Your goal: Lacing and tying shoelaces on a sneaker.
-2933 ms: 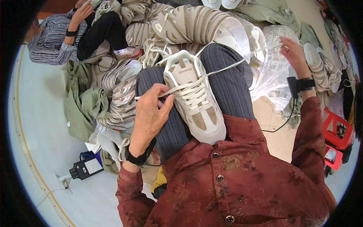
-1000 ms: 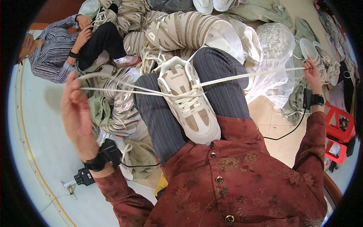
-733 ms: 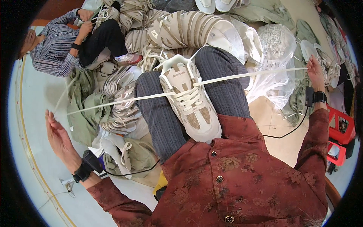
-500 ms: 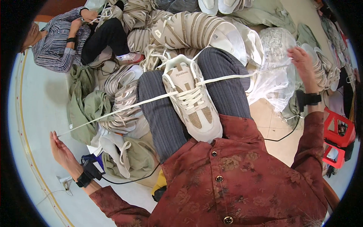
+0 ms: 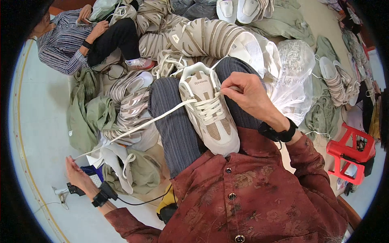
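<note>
The low-cut beige, white and tan-brown sneaker (image 5: 210, 124) sat upright, sole down, across the gap between two thighs in dark grey ribbed trousers (image 5: 174, 137). Its long axis ran away from the wearer's body, heel end slightly to the left; the rounded toe pointed at the dark red floral shirt (image 5: 243, 190). Brown lettering crossed its beige tongue, and dark handwriting marked the clear plastic bag (image 5: 298, 56) to the sneaker's right. Mesh panels flanked the pale toe, and flat off-white lacing criss-crossed the front. The left hand (image 5: 79, 176), well left of the sneaker, gripped the end of a taut, flat off-white lace (image 5: 158, 118). The right hand (image 5: 251, 95) curled beside the sneaker's right eyelets; whether it gripped lace could not be told.
</note>
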The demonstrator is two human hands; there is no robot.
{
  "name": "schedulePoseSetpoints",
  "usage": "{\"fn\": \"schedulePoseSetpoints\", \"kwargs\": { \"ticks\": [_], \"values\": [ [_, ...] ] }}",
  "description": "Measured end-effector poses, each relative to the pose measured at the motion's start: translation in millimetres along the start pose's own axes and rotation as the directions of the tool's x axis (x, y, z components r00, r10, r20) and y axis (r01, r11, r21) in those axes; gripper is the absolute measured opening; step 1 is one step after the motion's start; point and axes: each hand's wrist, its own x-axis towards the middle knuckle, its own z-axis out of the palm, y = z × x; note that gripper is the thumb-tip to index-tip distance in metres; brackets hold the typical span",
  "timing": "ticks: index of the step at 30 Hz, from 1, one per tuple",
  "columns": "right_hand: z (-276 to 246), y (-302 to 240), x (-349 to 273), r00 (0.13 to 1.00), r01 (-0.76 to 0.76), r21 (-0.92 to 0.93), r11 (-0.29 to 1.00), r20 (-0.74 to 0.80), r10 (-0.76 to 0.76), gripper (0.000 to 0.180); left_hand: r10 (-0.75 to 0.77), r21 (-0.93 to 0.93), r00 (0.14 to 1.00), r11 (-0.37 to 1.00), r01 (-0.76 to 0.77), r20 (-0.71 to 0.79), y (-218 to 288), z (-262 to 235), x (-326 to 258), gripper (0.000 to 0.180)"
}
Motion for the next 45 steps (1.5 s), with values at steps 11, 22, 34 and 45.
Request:
{"fn": "schedulePoseSetpoints", "kwargs": {
  "ticks": [11, 22, 34, 45],
  "values": [
    [5.7, 1.1, -14.7, 0.975, 0.22, -0.299, 0.929, 0.025, -0.222, 0.007, -0.355, -0.054, 0.884, 0.92, 0.388, 0.303, -50.8, 132.4, -191.7, 0.027],
    [15.3, -3.2, -1.0, 0.996, 0.074, -0.078, 0.994, -0.044, -0.078, 0.007, -0.247, 0.116, 0.695, 0.966, 0.23, 0.675, 5.9, 186.5, -252.4, 0.047],
    [21.0, -7.0, 1.3, 0.935, 0.335, -0.52, 0.785, 0.081, -0.345, 0.011, -0.519, 0.331, 0.597, 0.854, 0.402, 0.612, -36.5, 151.4, -264.5, 0.021],
    [19.6, -4.0, 21.0, 0.972, 0.212, -0.186, 0.959, 0.139, -0.188, 0.004, -0.559, 0.227, 0.584, 0.807, 0.544, 0.589, -41.8, 148.9, -270.8, 0.021]
  ]
}}
